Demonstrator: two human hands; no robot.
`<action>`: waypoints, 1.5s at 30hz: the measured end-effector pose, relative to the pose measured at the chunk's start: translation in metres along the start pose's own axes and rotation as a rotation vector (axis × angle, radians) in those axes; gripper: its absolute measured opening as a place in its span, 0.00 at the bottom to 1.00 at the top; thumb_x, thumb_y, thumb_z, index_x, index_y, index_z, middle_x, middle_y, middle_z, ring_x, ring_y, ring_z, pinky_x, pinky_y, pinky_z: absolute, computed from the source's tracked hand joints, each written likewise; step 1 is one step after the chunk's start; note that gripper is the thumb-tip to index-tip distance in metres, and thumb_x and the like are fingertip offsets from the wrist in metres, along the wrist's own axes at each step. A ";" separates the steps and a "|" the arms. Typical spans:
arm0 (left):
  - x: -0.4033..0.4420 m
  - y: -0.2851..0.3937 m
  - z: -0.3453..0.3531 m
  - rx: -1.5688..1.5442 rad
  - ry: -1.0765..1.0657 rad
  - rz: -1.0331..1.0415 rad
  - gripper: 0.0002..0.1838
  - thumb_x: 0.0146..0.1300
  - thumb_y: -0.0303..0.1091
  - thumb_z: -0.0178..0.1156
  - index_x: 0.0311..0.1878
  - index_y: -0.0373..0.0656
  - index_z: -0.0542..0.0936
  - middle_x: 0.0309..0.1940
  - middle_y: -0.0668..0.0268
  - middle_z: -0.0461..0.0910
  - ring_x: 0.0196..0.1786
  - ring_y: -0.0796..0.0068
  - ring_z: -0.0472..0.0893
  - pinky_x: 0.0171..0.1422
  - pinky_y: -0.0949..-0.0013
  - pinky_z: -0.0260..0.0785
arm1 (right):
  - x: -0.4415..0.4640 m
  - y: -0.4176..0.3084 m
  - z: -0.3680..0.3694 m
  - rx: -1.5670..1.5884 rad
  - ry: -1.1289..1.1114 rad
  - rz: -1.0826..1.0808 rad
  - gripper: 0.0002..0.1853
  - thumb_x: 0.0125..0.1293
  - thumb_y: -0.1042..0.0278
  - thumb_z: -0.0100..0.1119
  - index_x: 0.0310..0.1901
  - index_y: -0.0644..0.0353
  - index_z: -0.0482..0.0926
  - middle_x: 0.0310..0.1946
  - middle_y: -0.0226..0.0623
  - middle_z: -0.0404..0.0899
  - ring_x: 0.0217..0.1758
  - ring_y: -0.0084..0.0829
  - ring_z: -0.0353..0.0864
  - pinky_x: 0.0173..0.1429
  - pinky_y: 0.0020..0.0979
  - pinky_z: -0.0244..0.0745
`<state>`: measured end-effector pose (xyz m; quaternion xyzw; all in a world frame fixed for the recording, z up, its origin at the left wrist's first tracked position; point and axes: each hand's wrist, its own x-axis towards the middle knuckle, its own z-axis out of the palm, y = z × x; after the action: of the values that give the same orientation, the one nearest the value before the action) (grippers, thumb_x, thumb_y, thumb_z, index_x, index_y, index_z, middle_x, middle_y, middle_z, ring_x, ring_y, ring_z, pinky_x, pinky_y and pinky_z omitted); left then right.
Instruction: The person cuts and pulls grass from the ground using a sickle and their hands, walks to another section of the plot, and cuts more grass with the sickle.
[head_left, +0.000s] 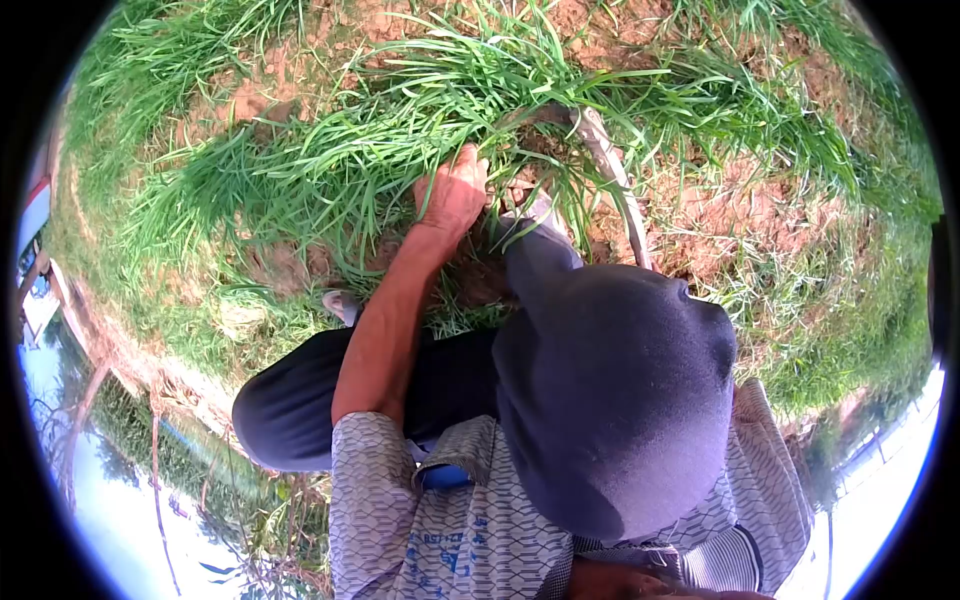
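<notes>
My left hand (455,192) is closed low in a clump of long green grass-like leaves (400,130), its fingertips partly hidden among the blades. To the right of it lies a tool with a pale wooden handle (612,175) and a dark curved end (545,114) that reaches into the leaves. The lower end of the handle passes out of sight behind my raised knee (620,390). My right hand does not show; the knee covers that area.
Reddish-brown soil (740,205) with cut blades lies to the right. More rows of green leaves (170,60) stand at the upper left. A shoe tip (341,305) shows beside my left forearm. Thin poles (157,480) stand at the lower left.
</notes>
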<state>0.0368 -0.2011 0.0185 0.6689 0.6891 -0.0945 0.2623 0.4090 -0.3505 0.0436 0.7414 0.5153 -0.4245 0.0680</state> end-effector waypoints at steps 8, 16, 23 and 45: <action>0.005 -0.012 0.040 -0.393 0.164 -0.161 0.11 0.62 0.37 0.56 0.40 0.40 0.77 0.37 0.51 0.75 0.35 0.55 0.77 0.41 0.56 0.70 | 0.035 -0.014 0.010 -0.037 0.010 0.035 0.13 0.63 0.56 0.55 0.36 0.58 0.70 0.22 0.45 0.77 0.25 0.46 0.80 0.29 0.41 0.72; 0.007 -0.013 0.052 -0.494 0.193 -0.222 0.10 0.61 0.34 0.57 0.35 0.36 0.77 0.29 0.52 0.77 0.32 0.53 0.76 0.39 0.60 0.68 | 0.070 -0.006 -0.019 -0.099 0.080 -0.124 0.12 0.62 0.59 0.57 0.40 0.57 0.71 0.24 0.52 0.78 0.31 0.56 0.80 0.33 0.49 0.72; -0.002 -0.002 0.025 -0.448 0.215 -0.149 0.16 0.62 0.39 0.57 0.41 0.33 0.78 0.34 0.49 0.80 0.40 0.54 0.80 0.47 0.61 0.71 | 0.057 -0.012 -0.025 -0.053 -0.008 -0.058 0.15 0.62 0.56 0.58 0.40 0.58 0.70 0.23 0.51 0.78 0.30 0.53 0.81 0.33 0.48 0.74; -0.004 -0.005 -0.016 0.157 -0.298 0.172 0.11 0.61 0.34 0.51 0.41 0.40 0.79 0.46 0.51 0.79 0.42 0.58 0.81 0.44 0.59 0.73 | 0.041 0.003 -0.075 -0.025 0.059 -0.187 0.12 0.62 0.61 0.61 0.35 0.61 0.73 0.16 0.39 0.72 0.19 0.27 0.71 0.24 0.34 0.67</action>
<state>0.0283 -0.1971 0.0334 0.7225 0.5733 -0.2232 0.3153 0.4584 -0.2825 0.0614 0.7015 0.5892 -0.4003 0.0222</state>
